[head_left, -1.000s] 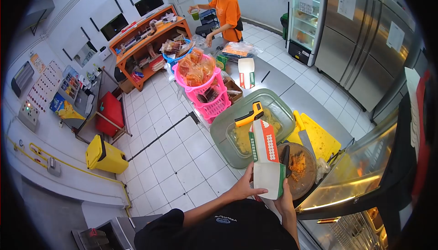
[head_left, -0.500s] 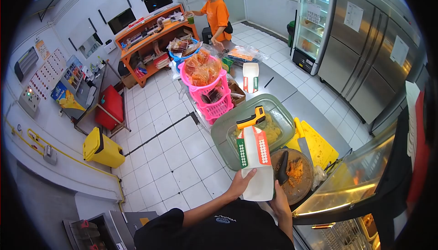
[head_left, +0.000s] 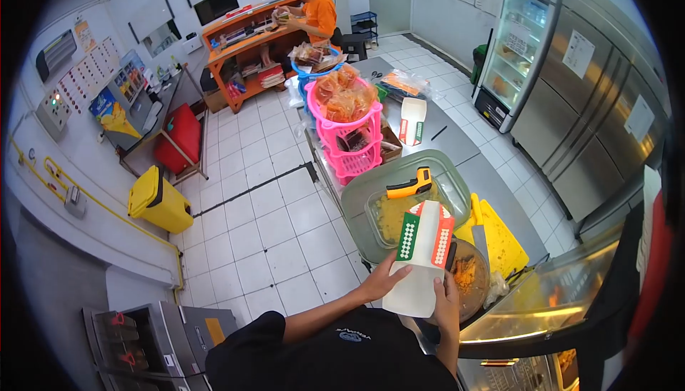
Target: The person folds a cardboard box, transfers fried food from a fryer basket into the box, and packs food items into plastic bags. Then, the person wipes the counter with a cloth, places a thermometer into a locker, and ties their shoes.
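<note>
In front of my body I hold a white paper food box (head_left: 414, 295) with green and red patterned side flaps; it is unfolded at the top. My left hand (head_left: 384, 280) grips its left edge, thumb on the inner face. On the right edge, my right hand (head_left: 447, 304) is closed with the thumb inside. Just beyond the box, a yellow and black infrared thermometer (head_left: 409, 185) lies over a large green tub (head_left: 354, 209) with yellowish contents. Beside my right hand is a round chopping board (head_left: 479, 292) bearing orange chopped food (head_left: 466, 272) and a black handle, partly hidden.
A yellow cutting board (head_left: 505, 240) and a knife (head_left: 479, 232) lie right of the tub. Further along stand pink baskets (head_left: 349, 154) of bagged food and another open box (head_left: 412, 121). A person in an orange shirt (head_left: 319, 16) stands by the orange shelf. A glass-fronted warmer (head_left: 549, 305) borders my right.
The box has shifted right in view and its patterned flaps stand wider apart. My right hand has come higher on its edge. The person in orange has turned towards the shelf, hands raised.
</note>
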{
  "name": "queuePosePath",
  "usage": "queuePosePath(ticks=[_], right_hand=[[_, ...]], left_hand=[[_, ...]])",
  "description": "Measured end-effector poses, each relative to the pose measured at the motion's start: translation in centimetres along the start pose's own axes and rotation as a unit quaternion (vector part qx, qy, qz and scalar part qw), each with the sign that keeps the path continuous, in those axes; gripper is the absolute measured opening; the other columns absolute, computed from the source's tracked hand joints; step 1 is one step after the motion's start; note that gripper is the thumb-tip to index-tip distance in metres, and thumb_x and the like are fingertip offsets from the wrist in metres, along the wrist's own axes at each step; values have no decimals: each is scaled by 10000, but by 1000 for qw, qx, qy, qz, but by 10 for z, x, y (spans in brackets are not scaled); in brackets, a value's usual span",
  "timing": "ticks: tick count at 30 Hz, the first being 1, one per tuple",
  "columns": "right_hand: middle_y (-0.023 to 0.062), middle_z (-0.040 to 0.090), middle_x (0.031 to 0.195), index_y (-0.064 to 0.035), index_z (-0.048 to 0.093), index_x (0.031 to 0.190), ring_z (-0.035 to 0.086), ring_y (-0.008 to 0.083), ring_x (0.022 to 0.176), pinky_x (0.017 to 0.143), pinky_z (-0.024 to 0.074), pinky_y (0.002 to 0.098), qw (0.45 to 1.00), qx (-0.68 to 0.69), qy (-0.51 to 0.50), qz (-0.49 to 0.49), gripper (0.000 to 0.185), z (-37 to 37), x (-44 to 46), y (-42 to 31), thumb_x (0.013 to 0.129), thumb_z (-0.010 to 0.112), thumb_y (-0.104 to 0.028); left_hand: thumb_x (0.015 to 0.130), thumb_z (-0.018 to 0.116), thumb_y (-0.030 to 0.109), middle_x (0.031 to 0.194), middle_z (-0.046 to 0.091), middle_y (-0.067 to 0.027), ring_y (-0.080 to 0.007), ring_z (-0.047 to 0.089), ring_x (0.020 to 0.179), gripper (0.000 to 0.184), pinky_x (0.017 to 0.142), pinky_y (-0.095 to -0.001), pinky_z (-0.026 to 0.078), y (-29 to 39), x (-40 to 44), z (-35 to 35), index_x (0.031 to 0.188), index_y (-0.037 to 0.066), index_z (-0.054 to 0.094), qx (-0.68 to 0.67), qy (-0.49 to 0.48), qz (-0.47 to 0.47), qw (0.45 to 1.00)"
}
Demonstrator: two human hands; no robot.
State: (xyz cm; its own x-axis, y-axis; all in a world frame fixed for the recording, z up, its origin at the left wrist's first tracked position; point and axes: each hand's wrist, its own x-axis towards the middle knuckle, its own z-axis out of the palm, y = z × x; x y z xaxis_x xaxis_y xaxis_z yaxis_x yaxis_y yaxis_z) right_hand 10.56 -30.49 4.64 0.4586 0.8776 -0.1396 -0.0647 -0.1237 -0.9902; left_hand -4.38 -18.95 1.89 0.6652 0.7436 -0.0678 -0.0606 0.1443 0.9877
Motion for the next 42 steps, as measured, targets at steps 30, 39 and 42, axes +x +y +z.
queuePosePath(ticks=[30,39,42], right_hand=[[123,583,1124,31,493,1226,552,174,1015,896,436,305,999,11,-23,-20,353,33,30,12,1009,424,-239],[129,581,1134,40,486,1238,549,179,1025,913,430,307,998,-17,-13,-57,359,43,27,5,1006,432,-229],[129,582,1135,44,497,1227,546,177,1027,920,424,306,998,11,-20,-50,359,45,28,7,1007,432,-232]], left_hand=[[1005,477,332,1046,595,-65,-102,561,966,430,851,-254,452,-19,-15,-33,1288,8,458,-134,98,6,986],[999,498,318,1045,595,-70,-112,565,987,388,870,-271,450,-5,-29,-40,1253,29,451,-120,115,18,986],[997,505,315,1050,592,-68,-114,561,999,383,881,-273,444,-6,-32,-43,1248,32,448,-127,121,28,984]])
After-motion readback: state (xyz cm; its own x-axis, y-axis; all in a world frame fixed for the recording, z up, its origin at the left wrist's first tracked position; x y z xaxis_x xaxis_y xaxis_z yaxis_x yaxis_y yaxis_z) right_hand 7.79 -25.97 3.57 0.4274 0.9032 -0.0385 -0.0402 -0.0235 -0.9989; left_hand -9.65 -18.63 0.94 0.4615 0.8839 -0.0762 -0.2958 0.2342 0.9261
